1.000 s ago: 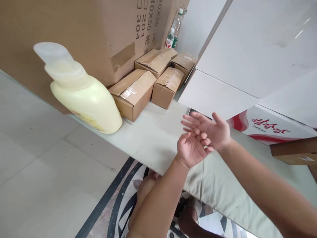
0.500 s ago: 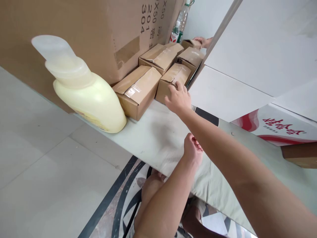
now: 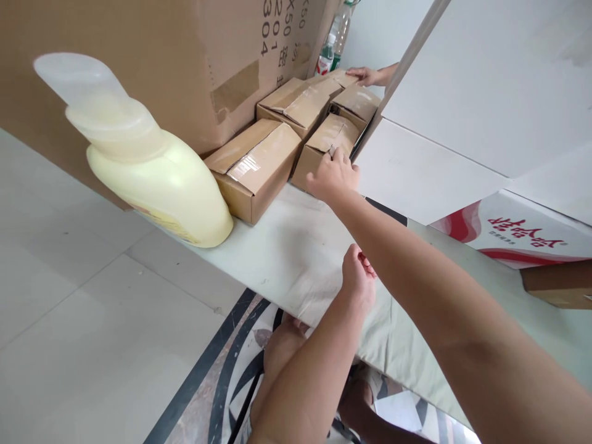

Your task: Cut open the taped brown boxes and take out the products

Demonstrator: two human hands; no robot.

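Observation:
My right hand (image 3: 335, 172) reaches forward to the front end of a small cardboard box (image 3: 333, 132). Its fingers are bent and apart, touching the front edge of the lid, with the thumb out to the left. My left hand (image 3: 359, 271) is curled into a loose fist over the pale cloth-covered table (image 3: 305, 246), partly behind my right forearm; I see nothing in it. Left of the touched box lies a longer taped cardboard box (image 3: 259, 163). Behind these are another long box (image 3: 300, 102) and a short one (image 3: 357, 102).
A yellowish plastic jug (image 3: 161, 179) stands at the table's left edge. Behind it rises a big printed carton (image 3: 152, 61). Plastic bottles (image 3: 340, 31) stand at the back. White panels (image 3: 430, 160) border the right, above a red-and-white box (image 3: 518, 228). A dark flat object (image 3: 386, 211) lies behind my forearm.
Another person's hand at the back has set a small box down lower, against the row of boxes. My right hand's fingers have bent slightly at the box lid; my left fist stays put.

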